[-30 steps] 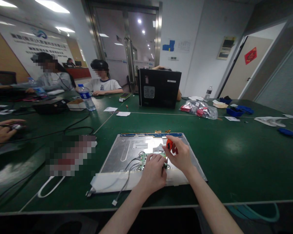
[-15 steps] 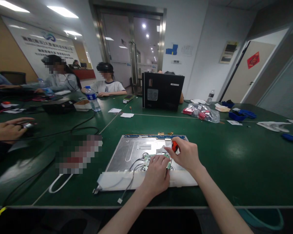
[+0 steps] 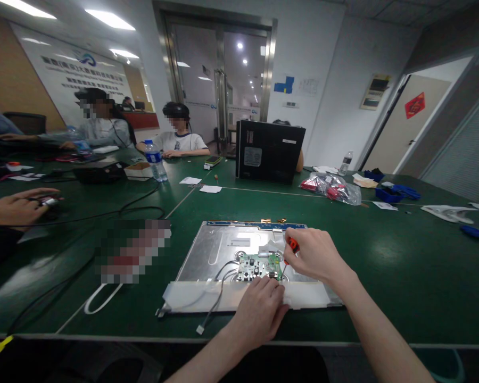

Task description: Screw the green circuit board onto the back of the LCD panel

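Observation:
In my right hand point(image 3: 313, 252) is a screwdriver with a red and black handle point(image 3: 292, 244), its thin shaft slanting down to the right edge of a green circuit board point(image 3: 257, 265). The board sits on the silvery metal back of a display panel point(image 3: 201, 250), with grey cables leaving its left side. My left hand point(image 3: 259, 308) lies palm down, fingers slightly bent at the board's near edge and over a white translucent strip point(image 3: 195, 295) along the panel. The screwdriver's tip is too small to make out clearly. A white cable plug point(image 3: 200, 330) hangs near the panel's front edge.
A black computer case point(image 3: 269, 151) stands beyond the panel. A water bottle point(image 3: 155, 162), bagged red items point(image 3: 331, 189) and blue trays point(image 3: 389, 194) are farther back. At left are black cables, a blurred-out object with a white loop point(image 3: 104, 299), and another person's hand point(image 3: 19, 207).
My left hand has slid off the top of the circuit board toward its near edge, uncovering more of it. My right hand still grips the screwdriver, now tilted. The view has shifted slightly.

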`<state>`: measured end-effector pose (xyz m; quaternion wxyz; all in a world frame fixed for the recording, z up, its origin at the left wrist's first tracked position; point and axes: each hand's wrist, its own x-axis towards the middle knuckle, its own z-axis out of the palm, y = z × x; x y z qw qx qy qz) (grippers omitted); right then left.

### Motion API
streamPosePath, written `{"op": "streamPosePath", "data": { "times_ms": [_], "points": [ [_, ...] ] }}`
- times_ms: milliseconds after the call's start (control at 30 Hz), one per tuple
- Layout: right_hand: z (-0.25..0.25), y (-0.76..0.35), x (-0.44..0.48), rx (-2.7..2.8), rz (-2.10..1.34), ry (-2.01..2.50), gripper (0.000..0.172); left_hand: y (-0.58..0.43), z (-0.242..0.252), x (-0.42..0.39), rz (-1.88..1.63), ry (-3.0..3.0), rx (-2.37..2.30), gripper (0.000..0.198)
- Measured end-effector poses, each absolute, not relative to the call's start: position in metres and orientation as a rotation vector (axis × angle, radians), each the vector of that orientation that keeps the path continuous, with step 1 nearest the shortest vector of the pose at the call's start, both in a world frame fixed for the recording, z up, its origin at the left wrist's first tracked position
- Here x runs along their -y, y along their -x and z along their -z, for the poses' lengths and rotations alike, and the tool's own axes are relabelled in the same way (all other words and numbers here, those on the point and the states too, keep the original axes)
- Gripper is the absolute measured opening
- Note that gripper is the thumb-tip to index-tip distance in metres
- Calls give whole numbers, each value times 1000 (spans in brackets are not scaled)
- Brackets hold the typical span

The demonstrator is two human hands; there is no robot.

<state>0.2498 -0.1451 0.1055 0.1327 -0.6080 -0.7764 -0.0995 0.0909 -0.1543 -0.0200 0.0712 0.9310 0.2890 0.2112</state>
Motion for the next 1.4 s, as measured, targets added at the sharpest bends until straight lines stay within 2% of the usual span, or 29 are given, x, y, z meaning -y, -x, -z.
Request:
{"op": "streamPosePath", "data": {
  "times_ms": [67,133,200,333,433,500,667,867,1033,1167,1400],
  "points": [
    [-112,-249,142,2288,306,1842,34,-91,21,155,-630,-2809,-889,17],
    [-117,-249,137,2333,298,1901,43,-91,21,156,-620,-2811,-924,22],
    [-122,-250,131,2393,256,1915,39,-92,21,157,-594,-2805,-967,26],
    [-132,-251,124,2520,132,1885,18,-93,23,157,-531,-2782,-1012,29],
    [-137,-250,121,2613,64,1855,16,-93,25,156,-502,-2767,-1020,33],
    [-138,-249,119,2648,32,1854,20,-94,26,156,-477,-2761,-1026,34],
    [-136,-249,113,2630,-31,1914,44,-94,25,156,-445,-2751,-1029,37],
    [-134,-265,110,2663,-41,1790,16,-91,24,158,-426,-2728,-1029,43],
    [-134,-270,111,2641,-77,1826,29,-92,26,157,-443,-2736,-1027,44],
    [-133,-261,111,2604,-17,1882,34,-93,27,157,-407,-2738,-1043,44],
    [-131,-258,117,2667,21,1717,17,-94,30,156,-402,-2787,-1004,44]
  ]
}}
